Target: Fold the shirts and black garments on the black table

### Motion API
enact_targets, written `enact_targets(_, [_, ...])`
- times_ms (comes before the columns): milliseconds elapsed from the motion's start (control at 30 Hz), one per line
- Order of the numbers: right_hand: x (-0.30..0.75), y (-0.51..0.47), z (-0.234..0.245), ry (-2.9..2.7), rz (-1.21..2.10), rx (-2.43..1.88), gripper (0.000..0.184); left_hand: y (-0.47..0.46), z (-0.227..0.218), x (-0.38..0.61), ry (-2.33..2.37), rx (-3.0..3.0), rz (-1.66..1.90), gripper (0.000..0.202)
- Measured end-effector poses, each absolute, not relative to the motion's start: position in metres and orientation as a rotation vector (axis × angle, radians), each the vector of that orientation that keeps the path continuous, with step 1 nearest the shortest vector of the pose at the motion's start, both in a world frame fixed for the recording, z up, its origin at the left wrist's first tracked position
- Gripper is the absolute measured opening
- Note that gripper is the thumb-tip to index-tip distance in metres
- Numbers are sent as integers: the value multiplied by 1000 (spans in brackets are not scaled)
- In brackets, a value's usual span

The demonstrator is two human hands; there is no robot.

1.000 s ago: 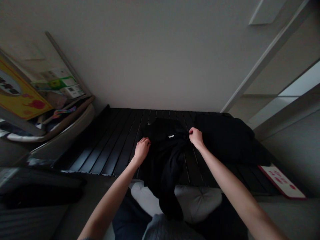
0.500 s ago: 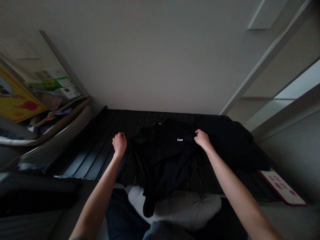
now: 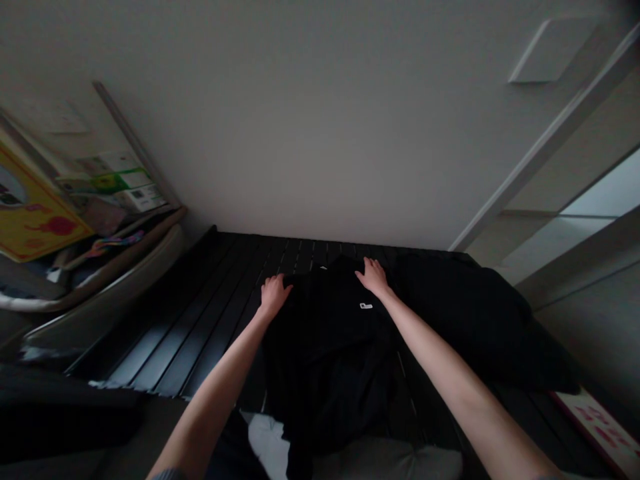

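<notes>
On the slatted table (image 3: pixel 210 327), open hands on a black top (image 3: pixel 325 360)

Past the yellow poster (image 3: pixel 37 213), our left hand (image 3: pixel 274 297) lies loosely on the top's edge, released, not clenched. Our right hand (image 3: pixel 373 277) spreads open above the white tag (image 3: pixel 366 306), beside a dark bundle (image 3: pixel 480 320). We work best with flat palms, pressing evenly.
</notes>
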State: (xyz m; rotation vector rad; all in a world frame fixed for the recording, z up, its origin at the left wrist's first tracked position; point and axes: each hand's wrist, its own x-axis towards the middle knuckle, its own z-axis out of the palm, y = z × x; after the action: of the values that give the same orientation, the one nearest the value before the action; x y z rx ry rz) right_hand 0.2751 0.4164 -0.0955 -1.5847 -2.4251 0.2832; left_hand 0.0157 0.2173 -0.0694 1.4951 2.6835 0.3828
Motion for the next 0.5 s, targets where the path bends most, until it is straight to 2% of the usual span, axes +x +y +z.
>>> enact_targets(100, [278,429,-101,-2471,180,-1605,48,223,-64,-10,2659,1525,396,23])
enact_targets(167, [284,440,-98,-2498,126,-1587,31,228,-56,-31,2728,1494,437,24])
enact_targets(233, [288,453,-91,-2491,92,-1573,23,236,-47,-52,2802,1449,487,26])
enact_targets(500, [258,492,-48,-2119,-197,-1533,39,300,-22,-90,2960,1439,934,30])
